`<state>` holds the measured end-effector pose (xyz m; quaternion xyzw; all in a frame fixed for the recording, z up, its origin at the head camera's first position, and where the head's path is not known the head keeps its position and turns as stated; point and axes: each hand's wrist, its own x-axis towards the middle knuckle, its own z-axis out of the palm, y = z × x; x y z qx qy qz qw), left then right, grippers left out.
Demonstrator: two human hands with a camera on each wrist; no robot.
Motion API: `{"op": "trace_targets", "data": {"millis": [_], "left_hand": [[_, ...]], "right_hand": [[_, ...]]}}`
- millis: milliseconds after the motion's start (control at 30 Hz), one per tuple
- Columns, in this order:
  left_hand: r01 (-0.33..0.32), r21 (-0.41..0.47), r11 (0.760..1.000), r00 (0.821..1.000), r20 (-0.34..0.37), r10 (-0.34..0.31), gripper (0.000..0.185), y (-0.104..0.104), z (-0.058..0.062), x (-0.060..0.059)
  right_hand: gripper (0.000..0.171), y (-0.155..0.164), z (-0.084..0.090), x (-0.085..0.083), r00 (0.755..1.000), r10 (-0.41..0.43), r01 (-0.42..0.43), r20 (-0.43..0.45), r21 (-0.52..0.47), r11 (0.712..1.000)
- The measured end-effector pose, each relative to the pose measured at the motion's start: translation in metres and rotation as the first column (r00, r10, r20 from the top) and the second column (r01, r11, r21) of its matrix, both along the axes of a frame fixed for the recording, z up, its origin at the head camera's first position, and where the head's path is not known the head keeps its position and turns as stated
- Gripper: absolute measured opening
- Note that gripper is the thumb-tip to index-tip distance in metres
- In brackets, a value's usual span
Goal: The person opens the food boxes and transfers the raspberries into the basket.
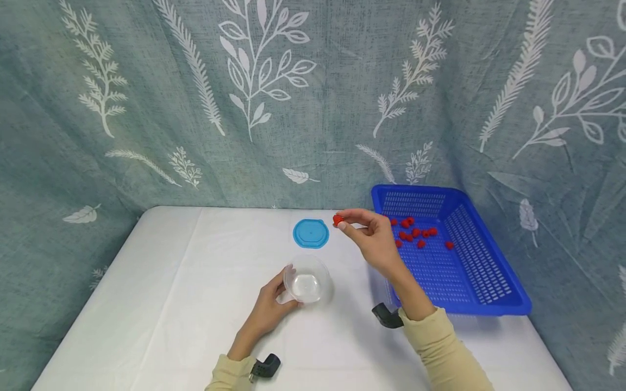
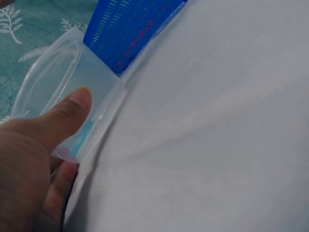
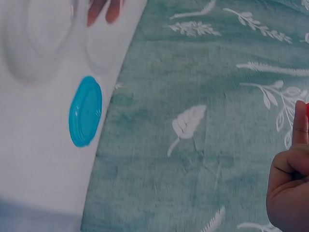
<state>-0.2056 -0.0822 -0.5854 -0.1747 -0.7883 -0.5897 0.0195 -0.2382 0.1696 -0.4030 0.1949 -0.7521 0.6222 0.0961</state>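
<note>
My left hand (image 1: 268, 308) holds a clear plastic bowl (image 1: 320, 270) by its left side, thumb and fingers on opposite parts of the wall. In the left wrist view the thumb lies along the bowl's side (image 2: 99, 72), and the bowl stands on the table. No contents show inside it. Between thumb and fingertips, my right hand (image 1: 377, 243) pinches a small red berry (image 1: 337, 220) above the table, left of the blue basket. Only a sliver of that red berry (image 3: 307, 110) shows at the edge of the right wrist view.
A blue plastic basket (image 1: 494, 277) stands at the right with several red berries (image 1: 415, 232) on its bottom. Behind the bowl a light-blue lid (image 1: 311, 233) lies flat on the white-covered table (image 1: 195, 304). A patterned green curtain (image 1: 313, 108) hangs along the back.
</note>
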Motion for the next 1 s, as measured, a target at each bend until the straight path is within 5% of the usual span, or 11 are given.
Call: {"op": "trace_targets", "data": {"millis": [300, 567, 1000], "left_hand": [[0.011, -0.001, 1.0, 1.0, -0.006, -0.011, 0.092, -0.001, 0.001, -0.003], [0.001, -0.008, 1.0, 1.0, 0.013, -0.001, 0.093, -0.001, 0.001, -0.001], [-0.006, -0.031, 1.0, 1.0, 0.02, 0.006, 0.093, -0.001, 0.001, 0.0]], "right_hand": [[0.027, 0.047, 0.021, -0.01, 0.995, -0.092, 0.091, -0.027, -0.034, 0.995], [0.028, 0.098, 0.03, -0.026, 0.983, -0.185, 0.186, -0.017, 0.052, 0.981], [0.04, 0.187, -0.014, -0.071, 0.946, -0.325, 0.311, 0.015, 0.254, 0.916]]}}
